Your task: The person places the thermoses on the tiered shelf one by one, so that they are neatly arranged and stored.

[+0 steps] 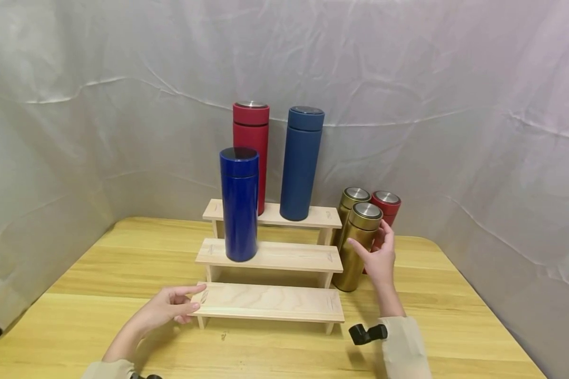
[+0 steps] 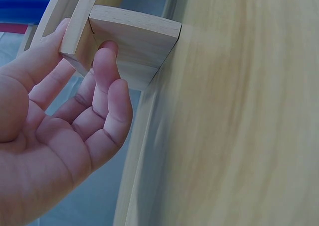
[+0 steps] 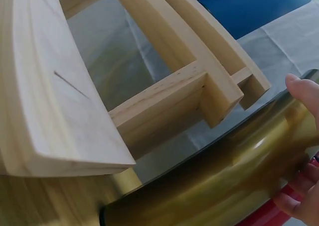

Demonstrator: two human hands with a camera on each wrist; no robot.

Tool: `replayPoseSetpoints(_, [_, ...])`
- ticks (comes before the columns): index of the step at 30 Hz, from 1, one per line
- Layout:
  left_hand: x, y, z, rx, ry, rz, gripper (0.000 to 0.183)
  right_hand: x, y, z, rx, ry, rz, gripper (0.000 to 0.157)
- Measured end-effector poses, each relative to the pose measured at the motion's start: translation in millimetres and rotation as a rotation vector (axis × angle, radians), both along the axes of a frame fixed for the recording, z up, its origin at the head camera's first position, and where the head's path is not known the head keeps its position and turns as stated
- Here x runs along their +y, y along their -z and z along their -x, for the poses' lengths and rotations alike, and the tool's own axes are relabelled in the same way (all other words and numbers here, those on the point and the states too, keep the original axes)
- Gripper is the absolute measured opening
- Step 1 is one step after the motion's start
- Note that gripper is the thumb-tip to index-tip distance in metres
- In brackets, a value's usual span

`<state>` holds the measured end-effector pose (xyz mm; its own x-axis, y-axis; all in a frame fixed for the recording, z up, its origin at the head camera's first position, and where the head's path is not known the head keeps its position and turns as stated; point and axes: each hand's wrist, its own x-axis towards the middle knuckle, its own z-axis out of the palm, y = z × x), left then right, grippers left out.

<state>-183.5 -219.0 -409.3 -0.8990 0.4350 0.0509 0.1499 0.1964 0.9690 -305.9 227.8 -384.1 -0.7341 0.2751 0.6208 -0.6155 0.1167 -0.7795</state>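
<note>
Right hand (image 1: pixel 381 258): fingers half open, curved round front gold flask (image 1: pixel 352 266), beside right edge of stand (image 1: pixel 284 300). Left hand (image 1: pixel 166 305): fingers partly curled, gripping stand's front left corner. Marks (image 1: pixel 333 300) unreadable.

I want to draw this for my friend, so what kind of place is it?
Maybe a small filming corner: wrinkled pale cloth hangs behind and on both sides of a wood-grain table, where stepped wooden shelves stand.
</note>
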Motion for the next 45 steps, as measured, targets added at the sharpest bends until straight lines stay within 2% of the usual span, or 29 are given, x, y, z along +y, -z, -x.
replayPoseSetpoints(2, [-0.2, 0.1, 0.0, -0.002, -0.002, 0.0, 0.051, -3.3, -1.8, -3.6, -0.01, -0.018, -0.009, 0.085])
replayPoseSetpoints(7, [-1.0, 1.0, 0.2, -0.008, 0.004, -0.007, 0.051, -13.9, -18.3, -21.7, -0.143, 0.009, -0.062, 0.086])
replayPoseSetpoints(9, [-1.1, 1.1, 0.3, -0.011, 0.006, -0.011, 0.051, -7.2, -7.2, -12.0, -0.141, 0.001, -0.087, 0.086])
replayPoseSetpoints(11, [-0.8, 0.7, 0.3, -0.011, 0.008, -0.013, 0.051, -7.1, -7.8, -11.7, -0.184, 0.001, -0.093, 0.088])
replayPoseSetpoints(13, [-0.3, -0.1, -0.1, -0.012, 0.008, -0.016, 0.051, 6.8, 18.2, 11.3, -0.162, 0.013, -0.13, 0.091])
replayPoseSetpoints(14, [-0.1, -0.5, -0.1, -0.012, 0.01, -0.019, 0.051, 6.9, 18.9, 11.4, -0.167, 0.016, -0.142, 0.091])
replayPoseSetpoints(16, [0.2, -1.1, -0.4, -0.013, 0.012, -0.021, 0.052, -1.7, 3.2, -3.3, -0.246, 0.041, -0.177, 0.092])
replayPoseSetpoints(18, [0.2, -1.1, -0.5, -0.01, 0.015, -0.024, 0.051, -1.9, 2.3, -5.0, -0.268, 0.045, -0.194, 0.091])
replayPoseSetpoints(20, [0.0, -0.8, -0.4, -0.009, 0.014, -0.024, 0.051, -15.2, -23.7, -28.6, -0.333, 0.036, -0.173, 0.086])
replayPoseSetpoints(24, [-0.4, -0.3, -0.3, -0.006, 0.013, -0.023, 0.051, -14.8, -26.4, -29.8, -0.386, 0.052, -0.149, 0.08])
replayPoseSetpoints(42, [-0.9, 0.3, -0.1, -0.008, -0.006, -0.008, 0.051, -16.1, -22.5, -30.9, -0.307, 0.183, -0.184, 0.07])
replayPoseSetpoints(44, [-1.0, 0.0, 0.1, -0.01, -0.002, -0.007, 0.051, -13.9, -17.7, -27.3, -0.276, 0.175, -0.187, 0.071])
replayPoseSetpoints(45, [-1.0, -0.2, 0.1, -0.01, 0.0, -0.007, 0.051, -9.7, -9.6, -20.1, -0.264, 0.185, -0.19, 0.071])
